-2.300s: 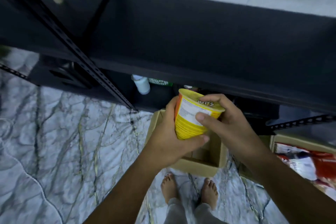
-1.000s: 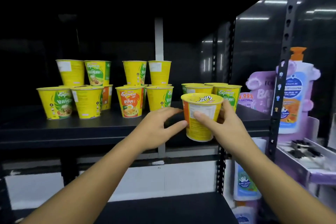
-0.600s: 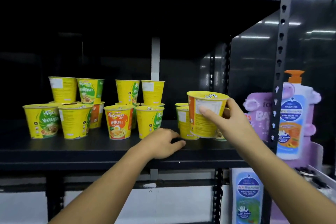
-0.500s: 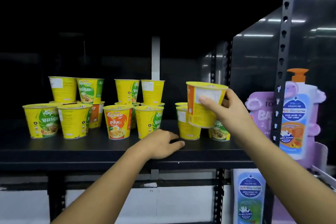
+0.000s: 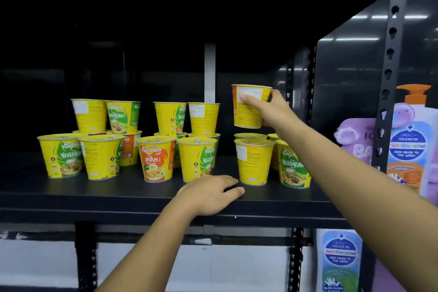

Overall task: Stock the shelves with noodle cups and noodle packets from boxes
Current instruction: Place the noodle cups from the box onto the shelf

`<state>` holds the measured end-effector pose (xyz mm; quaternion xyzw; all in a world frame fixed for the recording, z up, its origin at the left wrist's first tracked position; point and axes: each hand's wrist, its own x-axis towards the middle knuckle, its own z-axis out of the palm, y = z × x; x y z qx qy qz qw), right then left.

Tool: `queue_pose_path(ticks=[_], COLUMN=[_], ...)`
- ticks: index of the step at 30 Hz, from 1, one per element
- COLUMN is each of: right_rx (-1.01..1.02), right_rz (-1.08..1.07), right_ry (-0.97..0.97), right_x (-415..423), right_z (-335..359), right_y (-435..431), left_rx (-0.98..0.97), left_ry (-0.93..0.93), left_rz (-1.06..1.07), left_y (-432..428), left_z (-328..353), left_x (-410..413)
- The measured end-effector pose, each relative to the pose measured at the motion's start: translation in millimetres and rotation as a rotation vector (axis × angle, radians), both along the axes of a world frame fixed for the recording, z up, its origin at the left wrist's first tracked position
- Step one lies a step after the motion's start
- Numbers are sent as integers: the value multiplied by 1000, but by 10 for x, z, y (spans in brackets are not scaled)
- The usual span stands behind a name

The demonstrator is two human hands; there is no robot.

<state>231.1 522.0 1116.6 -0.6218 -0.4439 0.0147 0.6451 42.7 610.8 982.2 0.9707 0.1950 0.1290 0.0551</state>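
Head view: right hand (image 5: 272, 111) grips a noodle cup (image 5: 246, 112), forearm (image 5: 343, 163) hiding rear cups (image 5: 272, 137) (left hand (image 5: 208, 194) rests relaxed on shelf (image 5: 94, 194)).

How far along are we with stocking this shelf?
Done: two double-layer clusters of noodle cups stand on the shelf, plus a single-layer group at right. In hand: the right hand holds a cup above that group, not yet set down; the left hand rests on the shelf edge. Left: placing it; only cups are on the shelf.

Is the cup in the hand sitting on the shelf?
No, the right hand holds the noodle cup up above the other cups.
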Motion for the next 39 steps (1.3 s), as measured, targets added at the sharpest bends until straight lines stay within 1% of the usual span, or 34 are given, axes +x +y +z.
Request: queue_pose_path(ticks=[8,11,16,20,28,31,34,36,39], right_rx=[-196,-245,-299,-299,-336,-407,-468,-434,-283], right_rz=[-123,-124,-160,-155,-173,-206,-328,-391,-401], right_ry=[53,91,91,123,71,-6,-187,-362,-605], right_x=[415,493,585,652,621,533,389,229,-79], right_z=[143,123,32,-5,-4,9,37,24,-82], right_y=[410,511,611,610,591,504,294,83,-285], left_rx=[-5,-9,-14,-19,-10,-9,-13,-8,10], left_ry=[-4,-11,-27,-27,-26,-31,-43,-58,-78], left_rz=[8,8,6,1,-6,-8,-11,-8,2], left_y=[48,53,48,42,62,71,77,80,69], left_z=[-16,-14,-2,3,-9,-19,-28,-39,-51], left_x=[19,15,-3,-3,5,2,3,6,1])
